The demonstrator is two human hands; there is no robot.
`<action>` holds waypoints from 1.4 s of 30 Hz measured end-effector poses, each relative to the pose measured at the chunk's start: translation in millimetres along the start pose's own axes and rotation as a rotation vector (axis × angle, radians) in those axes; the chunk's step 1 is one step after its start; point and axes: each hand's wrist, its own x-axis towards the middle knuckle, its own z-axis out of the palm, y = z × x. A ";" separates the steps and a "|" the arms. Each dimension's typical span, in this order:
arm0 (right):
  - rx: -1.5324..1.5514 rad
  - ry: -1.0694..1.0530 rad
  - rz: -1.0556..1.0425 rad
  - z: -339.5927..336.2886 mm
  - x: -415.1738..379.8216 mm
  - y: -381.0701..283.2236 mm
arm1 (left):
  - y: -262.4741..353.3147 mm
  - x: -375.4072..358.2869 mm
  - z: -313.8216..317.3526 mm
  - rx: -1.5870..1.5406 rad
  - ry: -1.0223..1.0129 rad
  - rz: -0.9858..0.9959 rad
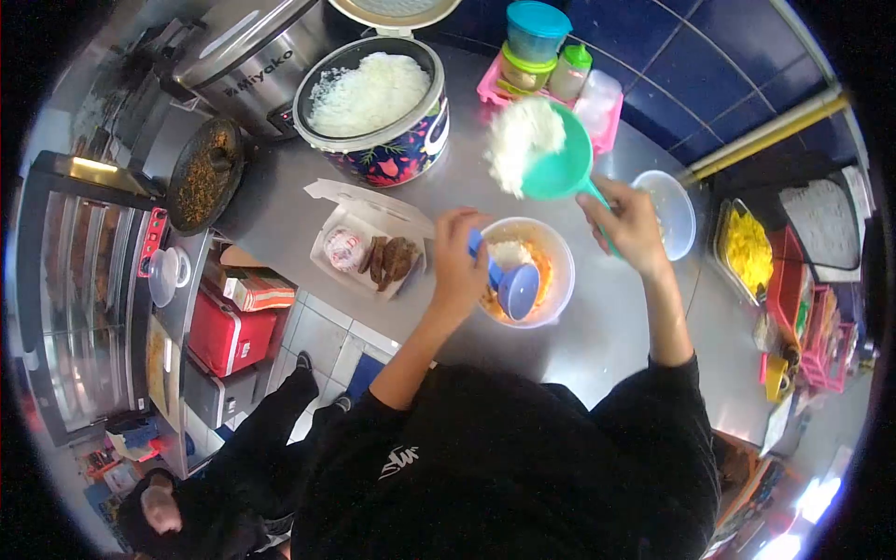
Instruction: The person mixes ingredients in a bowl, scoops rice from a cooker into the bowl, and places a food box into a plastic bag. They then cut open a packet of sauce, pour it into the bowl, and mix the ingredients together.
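Note:
My right hand [628, 227] grips the handle of a green plastic scoop [560, 168], raised beside the pink basket in this view. A heap of white rice [525, 140] rests in it and bulges over the far rim. My left hand [459, 263] is closed on the handle of a blue ladle [519, 291], whose cup sits inside a white plastic tub [566, 271]. Orange-red food and some white grains show in that tub. Left of it, an opened white takeaway box [347, 282] contains a wrapped round bundle [344, 248] and browned fried pieces [394, 260].
A floral rice cooker [392, 161], lid up, is full of rice. Beside it stand a steel Miyako appliance [252, 79] and a dark stone mortar [205, 182]. A pink basket [605, 140], a clear tub [679, 215] and a yellow-food tray [747, 252] lie rightward. Another person [233, 467] is lower left.

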 end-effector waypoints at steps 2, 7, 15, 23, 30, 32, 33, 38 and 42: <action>-0.035 0.155 0.019 -0.1 -41.3 20.4 | -4.0 -9.3 -5.4 -0.320 0.018 -0.164; -0.303 0.413 -0.190 10.1 -102.7 87.0 | 39.3 -12.8 -48.3 -0.511 0.020 -0.069; -0.541 0.427 -0.444 39.0 -119.3 151.9 | 95.2 -11.3 -84.8 -0.359 0.181 0.057; -0.530 0.448 -0.486 48.5 -121.9 162.9 | 100.4 -18.2 -83.4 -0.355 0.209 0.059; -0.224 0.476 -0.221 39.3 -111.5 168.5 | 99.5 -12.1 -65.4 -0.407 0.155 0.038; -0.026 0.489 -0.079 29.3 -107.2 160.5 | 92.9 -9.6 -56.9 -0.364 0.100 0.026; 0.093 0.506 -0.043 18.3 -103.9 140.7 | 87.5 -8.2 -51.3 -0.342 0.072 0.021; 0.007 0.495 -0.129 -25.1 -52.2 68.3 | 46.5 -7.4 -16.3 -0.101 -0.140 0.040; -0.548 0.458 -0.636 -26.4 32.3 14.8 | 29.0 -4.5 -11.3 -0.040 -0.091 -0.030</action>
